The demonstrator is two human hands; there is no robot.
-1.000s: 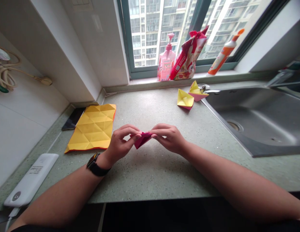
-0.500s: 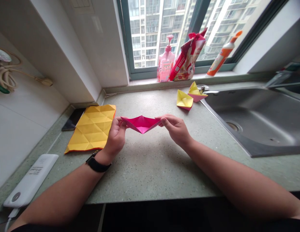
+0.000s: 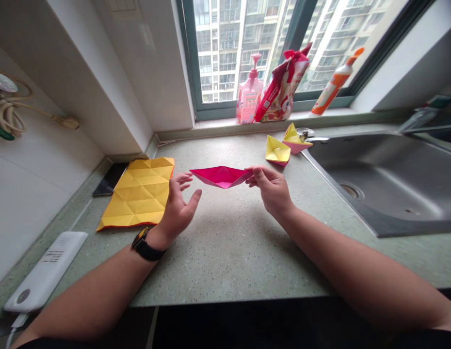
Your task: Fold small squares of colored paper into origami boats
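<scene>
A pink folded paper boat [image 3: 222, 177] hangs above the counter, its hollow facing me. My right hand [image 3: 273, 189] pinches the boat's right tip between thumb and fingers. At the other end my left hand [image 3: 180, 206] is open, thumb spread from the fingers, with its fingertips close to the left tip; whether they touch it I cannot tell. Behind the left hand lies creased yellow paper [image 3: 141, 194] with an orange-red underside showing along its edge. Two yellow-and-pink folded paper pieces, a nearer one [image 3: 278, 150] and a farther one [image 3: 297, 140], stand beside the sink.
A steel sink [image 3: 389, 184] is set into the counter at right. A dark phone [image 3: 111, 179] lies partly under the yellow paper, and a white power bank [image 3: 47, 271] with a cable sits front left. A pump bottle [image 3: 249, 99], red bag [image 3: 283, 89] and orange-white bottle [image 3: 332, 87] line the sill.
My left hand has let go of the boat's left tip and opened its fingers. The boat, still in my right hand, has moved slightly right and away from me.
</scene>
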